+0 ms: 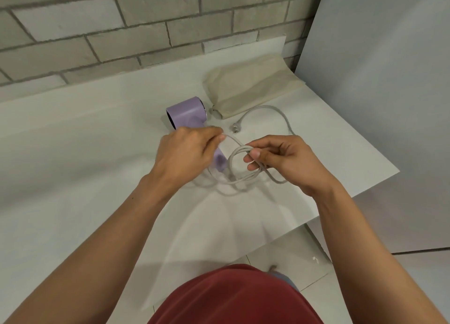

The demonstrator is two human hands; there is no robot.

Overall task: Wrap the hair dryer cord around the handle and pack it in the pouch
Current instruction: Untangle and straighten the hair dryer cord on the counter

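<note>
fingers [254, 153] of my right hand [287, 163]: pinched on a small coil of cord [239, 150]. left hand [187, 151]: pinching one strand above the handle [219, 161]. hair dryer [186, 113]: lilac, on the counter [97, 141], pouch [250, 87] just behind. cord: limp, springy, likely to uncoil; hold the loops, not the plug [235, 128]. dryer: rigid, probably light; grip by handle.

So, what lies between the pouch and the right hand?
In the head view, the plug and a loose curve of the cord lie on the table between the pouch and the right hand.
</note>
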